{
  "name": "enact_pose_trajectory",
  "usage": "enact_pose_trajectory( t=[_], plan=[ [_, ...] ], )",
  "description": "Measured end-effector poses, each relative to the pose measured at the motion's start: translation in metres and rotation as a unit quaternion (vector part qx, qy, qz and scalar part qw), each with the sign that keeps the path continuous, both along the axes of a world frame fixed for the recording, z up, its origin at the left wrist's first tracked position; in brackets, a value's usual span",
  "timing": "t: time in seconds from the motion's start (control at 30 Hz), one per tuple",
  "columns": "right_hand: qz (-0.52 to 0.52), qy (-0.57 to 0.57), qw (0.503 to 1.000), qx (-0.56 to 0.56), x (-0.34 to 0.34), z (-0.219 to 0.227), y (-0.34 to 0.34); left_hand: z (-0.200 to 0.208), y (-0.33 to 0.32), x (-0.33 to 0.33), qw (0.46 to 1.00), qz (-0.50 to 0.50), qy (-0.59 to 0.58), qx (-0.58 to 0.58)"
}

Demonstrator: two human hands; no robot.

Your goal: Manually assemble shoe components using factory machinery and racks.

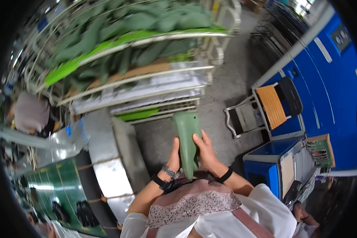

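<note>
A green shoe last (187,142) is held upright in front of my body, its toe end pointing down toward my apron. A small dark hole shows near its wide upper end. My left hand (173,158) is closed on its left side, with the thumb lying along it. From the right, my right hand (205,150) grips the same last, thumb against the surface and fingers curled behind. The fingers behind the last are partly hidden.
Ahead stands a white tube rack (135,84) with piles of green shoe lasts (158,20). To the left are a metal-covered bench (111,170), a green conveyor (53,184) with dark shoes, and a seated person (31,113). A chair (271,107) and blue cabinet (261,170) stand right.
</note>
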State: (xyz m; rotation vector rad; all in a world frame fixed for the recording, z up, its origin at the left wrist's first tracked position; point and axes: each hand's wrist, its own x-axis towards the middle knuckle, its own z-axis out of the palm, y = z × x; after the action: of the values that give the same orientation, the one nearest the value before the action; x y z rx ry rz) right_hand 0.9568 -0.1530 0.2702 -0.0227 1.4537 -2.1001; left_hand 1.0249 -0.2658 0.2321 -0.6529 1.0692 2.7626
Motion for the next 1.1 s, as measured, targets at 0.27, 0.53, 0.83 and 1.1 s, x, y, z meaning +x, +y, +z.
enact_pose_trajectory(
  t=[0.27,0.53,0.83,1.1],
  plan=[
    [-0.173,0.055,0.981,0.061,-0.123,-0.003,0.138,-0.016,0.133,-0.165,0.971,-0.122,0.024,-0.202],
    [-0.151,-0.164,0.962,-0.16,-0.26,-0.033,0.182,-0.005,0.159,-0.312,0.877,-0.188,0.099,-0.431],
    [-0.078,-0.122,0.989,-0.039,-0.474,-0.01,0.169,0.011,0.156,-0.489,0.955,-0.125,0.098,-0.252],
    [0.013,0.089,0.992,0.091,-0.639,0.022,0.117,0.026,0.118,-0.622,0.997,0.024,0.052,-0.055]
  ],
)
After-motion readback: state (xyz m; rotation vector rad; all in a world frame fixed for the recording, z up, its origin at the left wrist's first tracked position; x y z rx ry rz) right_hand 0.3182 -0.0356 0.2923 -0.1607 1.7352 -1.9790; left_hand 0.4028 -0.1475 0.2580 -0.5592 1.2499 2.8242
